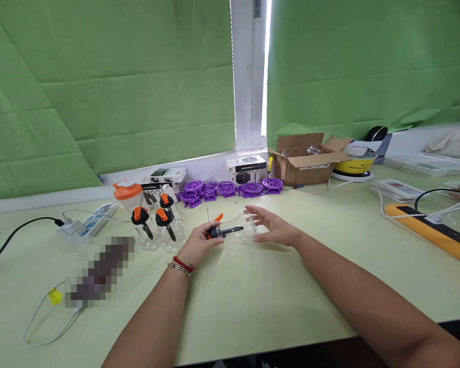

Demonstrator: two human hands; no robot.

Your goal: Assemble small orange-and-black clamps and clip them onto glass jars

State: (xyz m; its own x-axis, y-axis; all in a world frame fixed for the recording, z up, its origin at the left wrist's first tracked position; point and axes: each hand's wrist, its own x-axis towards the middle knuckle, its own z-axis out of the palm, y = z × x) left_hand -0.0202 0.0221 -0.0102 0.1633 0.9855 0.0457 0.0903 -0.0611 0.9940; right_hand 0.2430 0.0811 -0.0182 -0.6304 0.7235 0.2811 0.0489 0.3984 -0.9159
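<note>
A clear bottle (235, 221) with a black and orange lid lies sideways between my two hands, just above the table. My left hand (200, 243) is wrapped round the lid end (215, 232), and an orange tab sticks up beyond the fingers. Inside the bottle a black tube runs from the lid toward the base. At the base, my right hand (274, 228) holds the clear body with thumb and curved fingers. Left of my hands stand several similar clear bottles (171, 232) with black and orange lids, beside a cup with an orange lid (127, 190).
Purple plastic wheel-like parts (226, 189) lie in a row along the back, near printed boxes (246, 168). An open cardboard box (304, 158) and a yellow bowl (355, 164) stand back right. Power strips (425, 227) and cables lie at both sides. A blurred object (101, 271) is at left.
</note>
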